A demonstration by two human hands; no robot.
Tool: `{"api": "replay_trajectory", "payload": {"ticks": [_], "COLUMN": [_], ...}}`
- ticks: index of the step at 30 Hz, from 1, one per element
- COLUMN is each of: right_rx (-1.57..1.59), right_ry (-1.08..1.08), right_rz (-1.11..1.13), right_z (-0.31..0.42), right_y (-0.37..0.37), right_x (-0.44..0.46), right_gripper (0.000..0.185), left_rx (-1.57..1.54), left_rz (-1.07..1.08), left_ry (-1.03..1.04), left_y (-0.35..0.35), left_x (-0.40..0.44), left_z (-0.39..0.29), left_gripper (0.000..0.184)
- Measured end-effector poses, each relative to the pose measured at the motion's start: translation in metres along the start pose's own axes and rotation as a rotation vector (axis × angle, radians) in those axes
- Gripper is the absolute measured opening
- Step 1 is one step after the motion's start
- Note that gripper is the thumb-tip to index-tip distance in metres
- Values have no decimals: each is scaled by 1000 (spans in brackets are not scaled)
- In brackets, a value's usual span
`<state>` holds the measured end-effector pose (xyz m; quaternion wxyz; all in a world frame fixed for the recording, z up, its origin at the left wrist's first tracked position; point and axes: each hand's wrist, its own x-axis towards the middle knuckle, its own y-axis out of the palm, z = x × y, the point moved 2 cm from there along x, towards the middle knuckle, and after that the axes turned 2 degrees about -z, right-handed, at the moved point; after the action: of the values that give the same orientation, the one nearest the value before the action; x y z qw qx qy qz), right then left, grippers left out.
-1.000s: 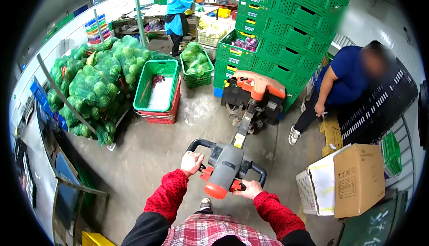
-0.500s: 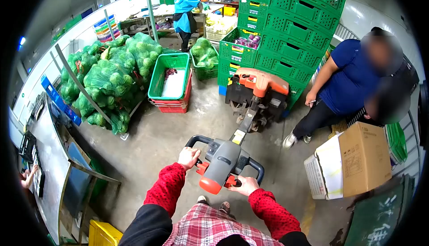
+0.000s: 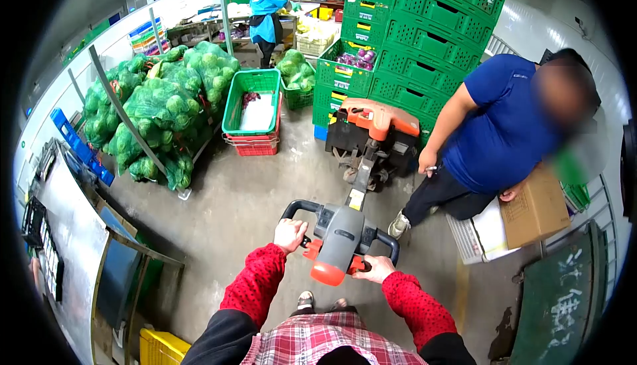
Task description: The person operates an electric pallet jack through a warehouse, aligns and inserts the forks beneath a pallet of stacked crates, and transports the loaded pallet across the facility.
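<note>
Above grey floor [image 3: 262, 196], each hand [image 3: 290, 235] curls around the handle [image 3: 340, 235].

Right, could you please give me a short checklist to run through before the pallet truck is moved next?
1. Left hand on the control handle: ok.
2. Right hand on the handle's other side: ok.
3. Person in dark blue well clear of the pallet truck: not ok, standing close on the right, one foot near the handle.
4. Forks fully under the green crate stack: cannot tell, hidden.
5. Top of the stack steady: cannot tell, cut off by the picture edge.
</note>
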<state>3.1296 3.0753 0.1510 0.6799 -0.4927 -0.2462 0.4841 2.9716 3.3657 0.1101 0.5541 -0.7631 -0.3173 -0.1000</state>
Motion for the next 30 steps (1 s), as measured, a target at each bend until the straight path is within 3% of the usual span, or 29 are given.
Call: {"api": "replay_trajectory", "payload": {"ticks": [1,13,16,20,22,26,27,30], "right_rx": [25,66,87,93,55,89,60,95], "right_ry": [-76,-33,-17,-23,-6,17,12,17], "right_rz": [-124,-104,-93,-105,-88,-67,-65,-66], "right_z": [5,78,92,95,103,120,126,137], "right_y": [7,48,50,63,61,81,84,90], "right_x": [-9,-89,-99,-117,-127,-148,-151,-172], "right_gripper": [64,64,66,66,66,66,66,66], "left_rx": [-24,6,118,101,110,10,104,115], "left_rz": [17,108,105,182,77,192,163,153], "left_ry": [-31,-37,74,3,61,-109,8,33], "left_y": [-6,-67,-76,-69,-76,-102,-103,-101], "left_x": [-8,-101,-114,-137,-146,-169,-174,-199], "left_z": [-4,-19,-20,-20,-28,-40,-37,-38], "left_gripper": [31,26,15,15,22,26,22,18]}}
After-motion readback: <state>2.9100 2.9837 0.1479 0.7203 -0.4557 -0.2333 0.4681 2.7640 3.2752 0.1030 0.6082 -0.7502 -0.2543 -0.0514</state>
